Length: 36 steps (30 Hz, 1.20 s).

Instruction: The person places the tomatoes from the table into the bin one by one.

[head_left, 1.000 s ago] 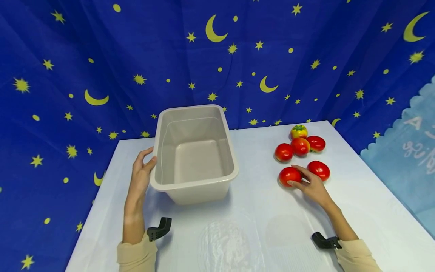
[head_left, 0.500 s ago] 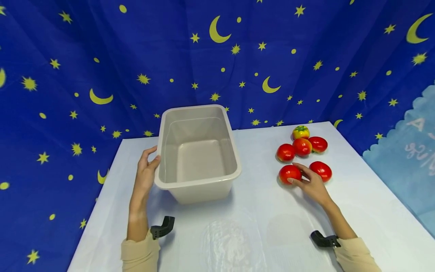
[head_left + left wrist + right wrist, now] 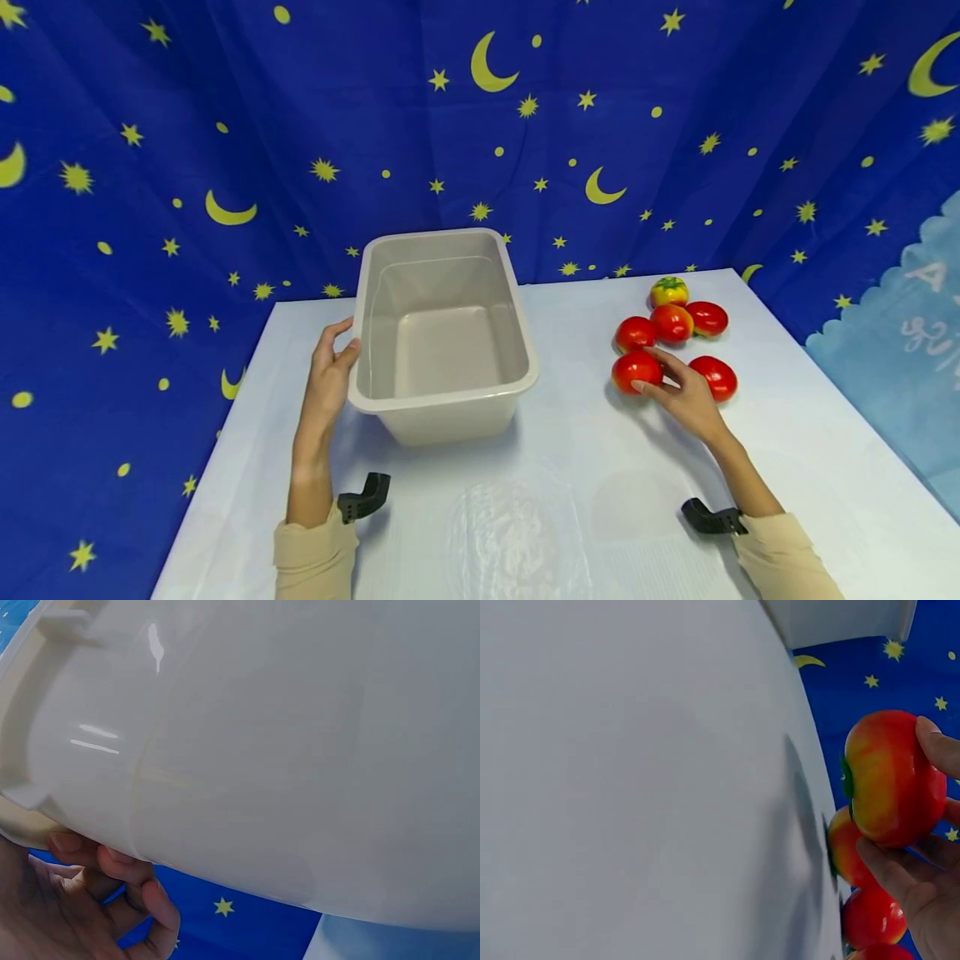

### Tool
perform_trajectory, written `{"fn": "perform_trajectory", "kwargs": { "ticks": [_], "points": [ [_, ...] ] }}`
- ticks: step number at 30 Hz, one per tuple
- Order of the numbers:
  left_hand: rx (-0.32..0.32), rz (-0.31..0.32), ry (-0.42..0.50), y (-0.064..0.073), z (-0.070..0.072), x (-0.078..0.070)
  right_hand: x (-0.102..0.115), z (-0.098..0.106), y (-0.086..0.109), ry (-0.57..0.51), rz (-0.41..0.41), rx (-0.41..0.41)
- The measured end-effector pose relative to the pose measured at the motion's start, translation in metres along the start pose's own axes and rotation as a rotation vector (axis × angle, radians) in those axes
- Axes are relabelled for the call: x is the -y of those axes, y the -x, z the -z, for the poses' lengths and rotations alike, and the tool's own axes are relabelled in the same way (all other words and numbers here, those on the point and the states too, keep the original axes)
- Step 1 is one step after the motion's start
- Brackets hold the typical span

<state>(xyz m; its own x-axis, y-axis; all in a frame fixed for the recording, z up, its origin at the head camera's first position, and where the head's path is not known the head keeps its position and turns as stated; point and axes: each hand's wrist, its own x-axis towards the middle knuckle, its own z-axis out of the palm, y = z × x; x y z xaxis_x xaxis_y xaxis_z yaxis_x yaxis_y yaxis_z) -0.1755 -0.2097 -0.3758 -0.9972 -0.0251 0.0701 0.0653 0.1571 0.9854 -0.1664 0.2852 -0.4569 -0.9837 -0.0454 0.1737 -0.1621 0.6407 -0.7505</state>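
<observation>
A beige plastic bin (image 3: 450, 421) stands on the table, its inside bare. My left hand (image 3: 327, 383) grips its left rim, thumb on the edge and fingers (image 3: 120, 862) curled below it. On the right side, my right hand (image 3: 688, 404) holds a red tomato (image 3: 636, 372) between thumb and fingers. The right wrist view shows that tomato (image 3: 892, 780) raised off the white surface, its yellowish side and green stem facing left. Another red tomato (image 3: 716, 379) lies just beyond the right hand, partly covered by it.
Several more tomatoes, among them a red one (image 3: 635, 333) and a yellow one with a green top (image 3: 669, 292), sit clustered at the back right of the white table (image 3: 570, 475). A blue curtain (image 3: 390, 108) with moons and stars hangs behind.
My right hand has lifted the tomato slightly from the table. My left hand keeps its grip on the bin's rim. The head view has shifted a little.
</observation>
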Motion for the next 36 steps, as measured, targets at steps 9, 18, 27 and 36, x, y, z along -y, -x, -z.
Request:
{"fn": "perform_trajectory", "kwargs": {
  "ticks": [9, 18, 27, 36],
  "points": [
    [-0.005, -0.025, 0.001, -0.002, -0.001, 0.002, 0.012, -0.002, -0.015, -0.032, -0.018, 0.006],
    [-0.008, -0.020, -0.001, -0.001, -0.001, 0.002, 0.037, -0.008, -0.032, -0.077, 0.012, 0.013],
    [-0.004, -0.012, -0.005, -0.001, -0.001, 0.002, 0.067, -0.011, -0.047, -0.112, 0.079, 0.009],
    [0.009, -0.036, -0.007, -0.002, 0.000, 0.003, 0.093, -0.010, -0.059, -0.238, 0.127, 0.002]
  ]
}}
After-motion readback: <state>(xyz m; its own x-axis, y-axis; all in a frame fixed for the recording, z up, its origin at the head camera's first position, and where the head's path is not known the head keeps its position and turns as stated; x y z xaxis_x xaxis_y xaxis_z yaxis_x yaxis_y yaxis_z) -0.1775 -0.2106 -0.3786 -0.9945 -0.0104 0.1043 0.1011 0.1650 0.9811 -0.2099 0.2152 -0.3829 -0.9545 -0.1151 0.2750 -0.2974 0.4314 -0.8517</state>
